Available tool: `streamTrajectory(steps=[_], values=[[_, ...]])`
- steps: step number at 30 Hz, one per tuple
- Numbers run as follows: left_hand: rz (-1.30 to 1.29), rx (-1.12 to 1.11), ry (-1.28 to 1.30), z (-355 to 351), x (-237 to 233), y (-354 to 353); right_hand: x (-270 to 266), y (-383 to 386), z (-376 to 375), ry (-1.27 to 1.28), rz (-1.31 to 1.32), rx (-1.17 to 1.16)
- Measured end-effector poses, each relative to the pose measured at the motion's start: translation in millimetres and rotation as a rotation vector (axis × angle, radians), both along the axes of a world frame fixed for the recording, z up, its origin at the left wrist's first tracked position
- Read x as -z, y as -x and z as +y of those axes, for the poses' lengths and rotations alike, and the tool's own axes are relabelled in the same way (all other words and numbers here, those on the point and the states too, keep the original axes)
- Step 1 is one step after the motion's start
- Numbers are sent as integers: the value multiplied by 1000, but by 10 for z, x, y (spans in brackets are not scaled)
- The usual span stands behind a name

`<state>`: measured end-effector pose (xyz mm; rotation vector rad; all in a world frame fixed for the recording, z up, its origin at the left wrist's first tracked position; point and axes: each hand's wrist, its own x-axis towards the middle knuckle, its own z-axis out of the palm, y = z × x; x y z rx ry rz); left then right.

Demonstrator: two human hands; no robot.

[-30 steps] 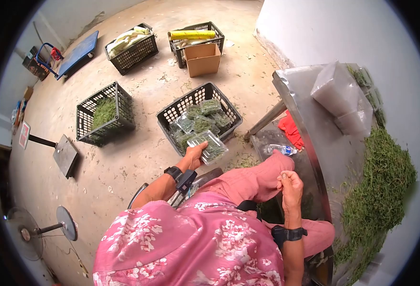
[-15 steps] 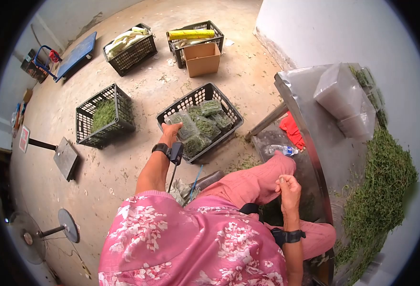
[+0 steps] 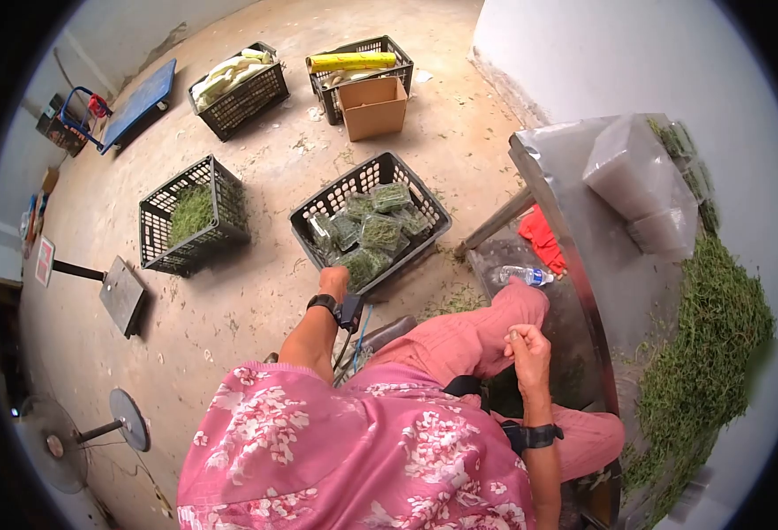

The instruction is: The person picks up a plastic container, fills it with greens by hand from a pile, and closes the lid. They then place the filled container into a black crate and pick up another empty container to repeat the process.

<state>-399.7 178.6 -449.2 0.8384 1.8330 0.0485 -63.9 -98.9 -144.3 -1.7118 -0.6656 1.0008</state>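
My left hand (image 3: 333,281) is at the near left rim of a black plastic crate (image 3: 305,216). Its fingers are mostly hidden, so whether they grip anything cannot be told. Inside the crate lie several clear plastic packs of green herbs; one herb pack (image 3: 364,265) is right by that hand, and another pack (image 3: 321,231) leans at the left side. Over my pink trouser leg, my right hand (image 3: 528,353) is raised with fingers curled in, and no object shows in it.
A steel table (image 3: 552,150) at right bears wrapped clear containers (image 3: 641,181) and a heap of green herbs (image 3: 702,344). Below are a water bottle (image 3: 526,276) and red cloth (image 3: 542,238). Further crates, a cardboard box (image 3: 373,110), a scale (image 3: 124,296) and a blue trolley (image 3: 142,106) stand around.
My left hand has left a clear herb pack at the crate's left side and drawn back toward me, to the near rim. My right hand has barely moved.
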Motion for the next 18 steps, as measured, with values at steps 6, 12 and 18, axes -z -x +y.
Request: streamTrajectory(steps=[6, 12, 18], values=[[-150, -2, 18, -404, -898, -1012, -74, -58, -16, 48, -90, -47], [-526, 114, -77, -508, -1461, -1626, -338, -164, -49, 82, -193, -86], [-783, 323, -380, -351, -2280, -2284, -892, -406, -194, 77, -390, -106]])
